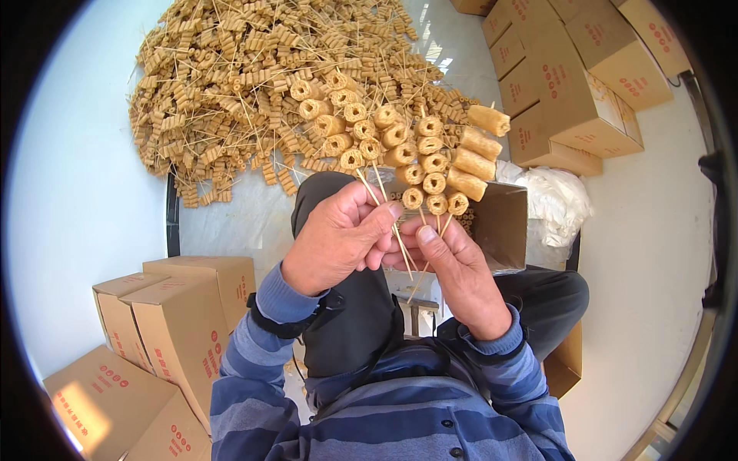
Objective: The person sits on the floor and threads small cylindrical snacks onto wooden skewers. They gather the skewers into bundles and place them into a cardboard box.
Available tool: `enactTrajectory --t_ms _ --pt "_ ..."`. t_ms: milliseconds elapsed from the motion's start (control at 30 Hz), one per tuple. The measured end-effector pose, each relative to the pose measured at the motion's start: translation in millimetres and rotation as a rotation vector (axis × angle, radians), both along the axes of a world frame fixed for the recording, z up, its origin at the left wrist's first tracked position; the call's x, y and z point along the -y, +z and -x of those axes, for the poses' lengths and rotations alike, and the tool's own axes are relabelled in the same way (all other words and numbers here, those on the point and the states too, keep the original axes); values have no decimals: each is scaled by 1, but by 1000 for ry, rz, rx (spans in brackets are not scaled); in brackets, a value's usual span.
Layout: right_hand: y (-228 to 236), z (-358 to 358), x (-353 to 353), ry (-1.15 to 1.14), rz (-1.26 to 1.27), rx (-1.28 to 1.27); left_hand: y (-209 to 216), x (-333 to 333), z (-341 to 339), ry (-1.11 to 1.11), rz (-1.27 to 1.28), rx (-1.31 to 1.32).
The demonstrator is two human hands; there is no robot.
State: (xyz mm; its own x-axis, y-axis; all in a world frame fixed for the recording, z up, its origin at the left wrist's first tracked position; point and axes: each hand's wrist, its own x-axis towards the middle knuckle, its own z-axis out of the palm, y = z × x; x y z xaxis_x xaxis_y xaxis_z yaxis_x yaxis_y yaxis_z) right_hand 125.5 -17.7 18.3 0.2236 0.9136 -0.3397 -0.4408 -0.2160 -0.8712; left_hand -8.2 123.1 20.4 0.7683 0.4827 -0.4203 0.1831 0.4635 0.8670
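Cardboard cartons [184, 330] stand at both sides, and a heap of skewered rolls [254, 84] lies on the floor [238, 230] ahead. The left hand [330, 242] pinches the bare sticks [369, 188] of one bunch of skewers [355, 113]; the right hand [469, 284] has its fingers closed on a second bunch [434, 164], just beside it, near an open carton [503, 230]. Stick ends overlap between the hands, so a sideways pull could snag or snap one. Gripped too lightly, the top-heavy skewers might twist and slip loose.
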Motion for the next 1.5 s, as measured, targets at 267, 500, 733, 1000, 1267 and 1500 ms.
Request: enactTrajectory --t_ms 267,500,733,1000,1267,1500 --pt "-6 -14 84 -112 64 -36 -11 83 -31 -94 -63 54" --pt "-4 -18 121 -141 -45 -69 2 85 -31 -39 -29 310" --pt "1 -10 137 -52 -1 -154 5 62 -41 188 291 652" --pt "9 -14 137 -118 36 -199 -3 91 -44 203 398 685" --pt "8 -13 140 72 54 -271 -8 122 -47 303 349 735" --pt "5 -12 144 188 90 -359 -18 132 -40 301 471 679"
